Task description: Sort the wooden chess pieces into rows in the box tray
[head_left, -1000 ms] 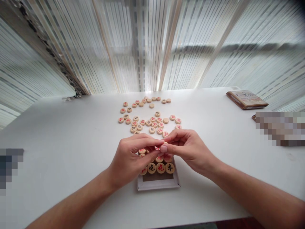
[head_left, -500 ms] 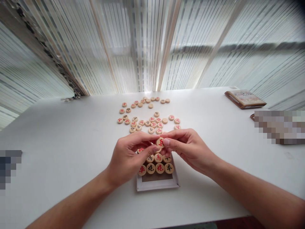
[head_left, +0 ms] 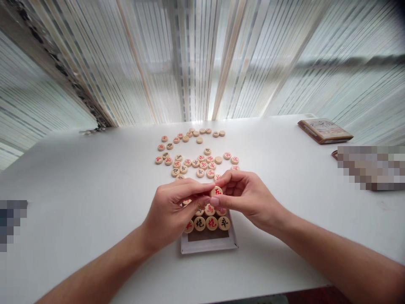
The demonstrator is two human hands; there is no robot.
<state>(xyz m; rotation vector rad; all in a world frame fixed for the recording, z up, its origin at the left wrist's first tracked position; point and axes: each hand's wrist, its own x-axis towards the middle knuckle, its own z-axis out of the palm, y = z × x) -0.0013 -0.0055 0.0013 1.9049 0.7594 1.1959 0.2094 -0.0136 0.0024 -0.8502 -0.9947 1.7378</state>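
From where I stand, the left hand curls loosely, fingertips by the red-marked disc; whether they grip it I can't tell. The disc looks light, hard and smooth, best taken by its rim. The right hand pinches it between thumb and finger, above a shallow tray at six o'clock; its nearest row of discs runs red, black, red, black. At two o'clock lies a box, contents hidden.

Striped blinds beyond white table
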